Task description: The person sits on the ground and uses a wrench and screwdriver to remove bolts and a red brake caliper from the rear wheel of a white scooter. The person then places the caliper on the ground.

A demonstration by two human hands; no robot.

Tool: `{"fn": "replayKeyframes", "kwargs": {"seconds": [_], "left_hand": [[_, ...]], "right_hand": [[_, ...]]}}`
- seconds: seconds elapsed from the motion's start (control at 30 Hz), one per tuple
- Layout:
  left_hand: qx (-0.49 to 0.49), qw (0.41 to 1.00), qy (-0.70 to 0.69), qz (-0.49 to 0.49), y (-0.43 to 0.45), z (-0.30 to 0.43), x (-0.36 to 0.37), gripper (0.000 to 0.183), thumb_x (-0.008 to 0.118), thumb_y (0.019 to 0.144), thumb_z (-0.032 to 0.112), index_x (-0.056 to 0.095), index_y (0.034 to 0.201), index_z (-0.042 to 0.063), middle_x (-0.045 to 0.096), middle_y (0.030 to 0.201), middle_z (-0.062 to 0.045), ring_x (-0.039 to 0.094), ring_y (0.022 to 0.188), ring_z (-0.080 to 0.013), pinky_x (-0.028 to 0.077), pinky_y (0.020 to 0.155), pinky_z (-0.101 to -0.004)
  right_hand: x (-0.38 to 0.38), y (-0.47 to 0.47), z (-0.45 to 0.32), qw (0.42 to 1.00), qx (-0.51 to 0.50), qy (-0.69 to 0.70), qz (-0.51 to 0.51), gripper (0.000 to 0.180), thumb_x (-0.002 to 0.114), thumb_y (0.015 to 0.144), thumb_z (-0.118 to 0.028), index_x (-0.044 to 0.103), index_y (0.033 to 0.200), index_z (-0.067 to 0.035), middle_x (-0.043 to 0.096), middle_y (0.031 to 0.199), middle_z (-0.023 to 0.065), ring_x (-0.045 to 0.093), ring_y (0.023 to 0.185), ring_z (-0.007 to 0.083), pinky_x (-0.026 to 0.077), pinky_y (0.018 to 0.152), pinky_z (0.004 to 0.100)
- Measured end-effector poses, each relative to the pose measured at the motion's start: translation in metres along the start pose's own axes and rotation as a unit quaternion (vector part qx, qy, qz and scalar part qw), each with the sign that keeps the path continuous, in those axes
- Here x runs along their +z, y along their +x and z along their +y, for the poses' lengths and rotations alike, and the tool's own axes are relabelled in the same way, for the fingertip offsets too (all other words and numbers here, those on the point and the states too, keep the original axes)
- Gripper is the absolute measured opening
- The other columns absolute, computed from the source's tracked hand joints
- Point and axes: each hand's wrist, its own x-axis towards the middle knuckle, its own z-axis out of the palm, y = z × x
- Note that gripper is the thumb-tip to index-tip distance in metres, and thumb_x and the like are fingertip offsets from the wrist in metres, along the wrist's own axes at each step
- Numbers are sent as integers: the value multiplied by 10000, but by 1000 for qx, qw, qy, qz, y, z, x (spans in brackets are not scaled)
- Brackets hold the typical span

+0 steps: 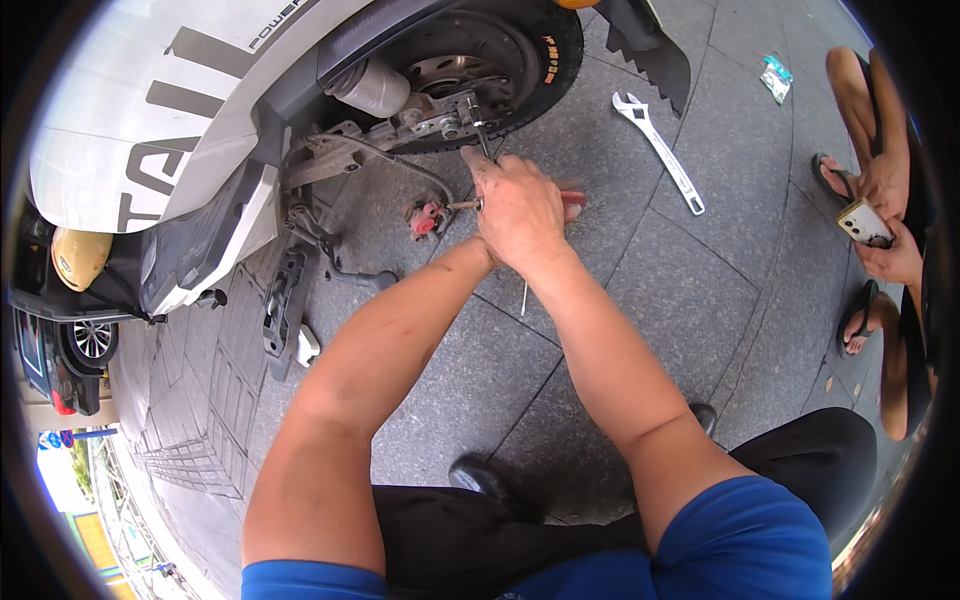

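My right hand is closed around a metal socket wrench. The wrench's upper end meets the wheel-side bracket of a white scooter. Another metal end sticks out to the left of my fist. Beneath the right hand, my left hand is mostly hidden, so its grip cannot be made out. A red piece, perhaps a tool handle, shows at the fist's right. A red-capped brake caliper hangs by its hose just left of my hands. A thin pale rod shows below them.
An adjustable wrench lies on the grey paving, right of the tire. A dark footrest part is at left. At right a person with sandals holds a phone. A small packet lies farther off.
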Motion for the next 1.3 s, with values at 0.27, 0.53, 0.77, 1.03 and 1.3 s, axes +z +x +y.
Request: {"fn": "replayKeyframes", "kwargs": {"seconds": [0.27,0.53,0.77,1.03,1.3], "left_hand": [[-21,998,-57,0,-8,-12,-7,379,674,815,200,601,1169,84,619,1180,-163,577,1108,-317,449,961,-380],[-33,997,-71,15,-24,-25,-16,380,676,815,196,599,1168,79,619,1174,-162,578,1101,-313,450,956,-375],[-39,998,-49,19,-43,-30,-22,381,678,815,193,597,1167,74,620,1168,-162,579,1095,-309,451,952,-370],[-36,997,-50,51,-29,-16,-15,382,680,814,190,595,1166,69,621,1161,-161,580,1087,-304,451,947,-365],[-44,993,-87,71,-36,-12,-8,383,682,814,186,592,1165,63,621,1154,-160,582,1080,-300,452,942,-360]], "right_hand": [[20,1,-7,980,19,178,85,259,651,852,-271,637,829,-13,643,831,190,620,780,388,487,693,443],[26,1,-18,918,95,365,126,323,662,874,-234,541,714,20,523,642,158,482,576,258,418,561,364],[20,3,-27,894,140,409,121,355,632,911,-249,517,715,23,487,608,142,434,577,188,408,547,346],[19,4,-23,952,68,265,134,394,611,921,-300,526,728,34,518,639,219,465,556,333,425,572,388],[15,-8,-37,957,55,282,48,370,597,901,-305,552,732,21,585,720,232,574,698,432,451,622,456]]}}
